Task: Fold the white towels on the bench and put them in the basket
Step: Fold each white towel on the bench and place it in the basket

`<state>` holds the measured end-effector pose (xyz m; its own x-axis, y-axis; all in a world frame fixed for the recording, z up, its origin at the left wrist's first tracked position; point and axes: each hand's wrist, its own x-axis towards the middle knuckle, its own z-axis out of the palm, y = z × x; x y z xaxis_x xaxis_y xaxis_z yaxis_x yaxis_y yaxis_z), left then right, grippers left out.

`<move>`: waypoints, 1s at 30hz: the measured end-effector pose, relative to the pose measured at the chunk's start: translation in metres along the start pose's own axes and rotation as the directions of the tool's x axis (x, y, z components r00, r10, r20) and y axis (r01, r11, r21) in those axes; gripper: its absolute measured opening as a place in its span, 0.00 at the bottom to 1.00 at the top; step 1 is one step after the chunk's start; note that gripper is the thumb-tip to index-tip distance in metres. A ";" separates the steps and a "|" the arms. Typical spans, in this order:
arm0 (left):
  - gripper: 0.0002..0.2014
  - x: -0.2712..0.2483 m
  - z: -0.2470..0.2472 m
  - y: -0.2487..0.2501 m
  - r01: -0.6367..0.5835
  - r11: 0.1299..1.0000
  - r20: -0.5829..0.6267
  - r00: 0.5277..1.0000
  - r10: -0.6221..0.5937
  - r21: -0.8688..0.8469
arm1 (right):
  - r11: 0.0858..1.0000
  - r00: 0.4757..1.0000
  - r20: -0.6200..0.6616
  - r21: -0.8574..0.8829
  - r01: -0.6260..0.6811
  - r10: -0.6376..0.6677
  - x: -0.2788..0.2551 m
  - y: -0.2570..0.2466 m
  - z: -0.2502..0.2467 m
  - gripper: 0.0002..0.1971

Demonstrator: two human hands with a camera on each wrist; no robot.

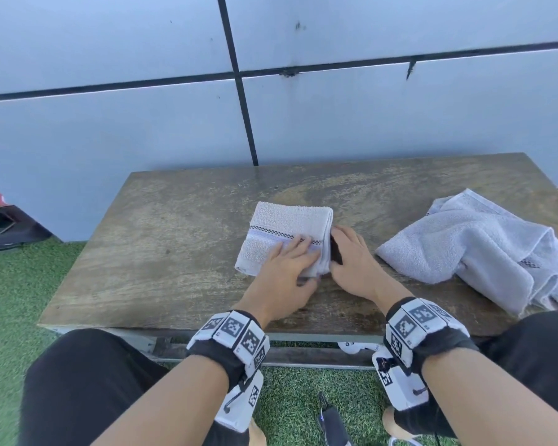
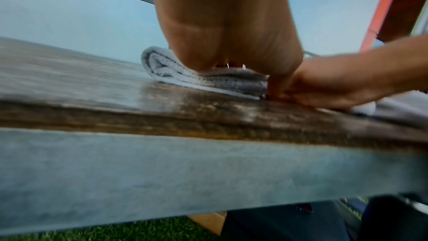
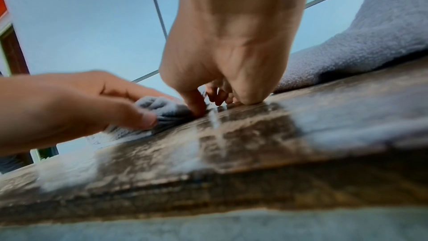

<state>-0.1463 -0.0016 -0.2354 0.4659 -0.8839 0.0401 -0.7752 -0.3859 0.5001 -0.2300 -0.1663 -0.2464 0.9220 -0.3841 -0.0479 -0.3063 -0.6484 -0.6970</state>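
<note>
Two hands on a folded towel at the middle of a worn wooden desk (image 1: 161, 252)

Left hand (image 1: 284, 272) lies flat, fingers straight, on the folded white terry towel (image 1: 281, 226); right hand (image 1: 351, 262) touches its right edge, fingers relaxed; a crumpled white towel (image 1: 484, 246) lies well right.

Left hand (image 1: 289, 268) flat — right hand (image 1: 351, 262) beside it, fingers curled.

Soft, even daylight with faint shadows; both wrist views are motion-blurred, and wide-angle distortion bends the edges.
</note>
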 end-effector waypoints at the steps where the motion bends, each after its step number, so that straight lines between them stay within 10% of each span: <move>1: 0.32 -0.002 0.002 -0.001 -0.006 0.999 0.055 0.998 0.003 0.051 | 0.999 1.000 -0.016 0.039 -0.010 0.010 0.000 0.000 -0.002 0.32; 6: 0.21 0.002 -0.026 0.011 0.068 0.945 -0.067 0.993 -0.094 -0.319 | 0.991 0.979 -0.200 0.132 -0.020 0.046 0.004 -0.009 -0.001 0.25; 10: 0.20 0.019 -0.044 -0.016 0.132 0.972 -0.336 0.922 -0.192 -0.193 | 0.970 0.907 -0.388 -0.230 0.077 -0.164 0.019 -0.037 0.014 0.26; 18: 0.26 0.030 -0.025 -0.052 0.203 0.975 -0.053 0.979 -0.199 0.086 | 0.925 0.996 -0.089 -0.379 -0.023 -0.012 0.044 -0.053 0.052 0.33; 30: 0.28 0.025 -0.021 -0.057 0.358 0.930 -0.025 0.934 -0.357 0.086 | 0.919 0.999 0.001 -0.393 -0.031 0.034 0.046 -0.048 0.044 0.36</move>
<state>-0.0815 0.0043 -0.2445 0.7222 -0.6812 -0.1197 -0.5909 -0.6977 0.4051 -0.1627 -0.1238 -0.2464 0.9114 -0.4051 -0.0724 -0.4029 -0.8425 -0.3575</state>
